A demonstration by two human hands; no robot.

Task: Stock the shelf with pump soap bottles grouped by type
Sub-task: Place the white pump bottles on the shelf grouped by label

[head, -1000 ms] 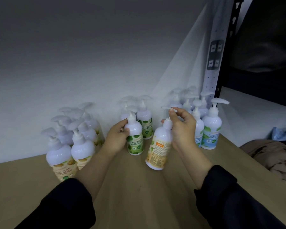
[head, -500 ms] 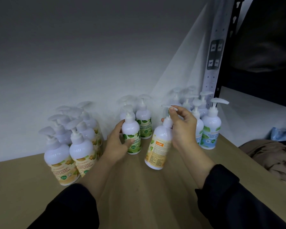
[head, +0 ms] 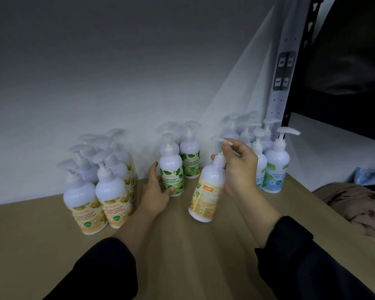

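Your shelf (head: 182, 256) carries three clusters sorted by label along the back wall: orange Extra Moisture bottles (head: 100, 204) at left, green Maximum Protection bottles (head: 189, 161) in the middle, blue-label bottles (head: 275, 172) at right. That grouping probably explains your grips. Your right hand (head: 239, 167) is curled round the pump neck of an orange-label bottle (head: 206, 195), tilted with its back label toward you, between green and blue, likely bound left. Your left hand (head: 158, 189) wraps the front green bottle (head: 171, 172), which stands upright.
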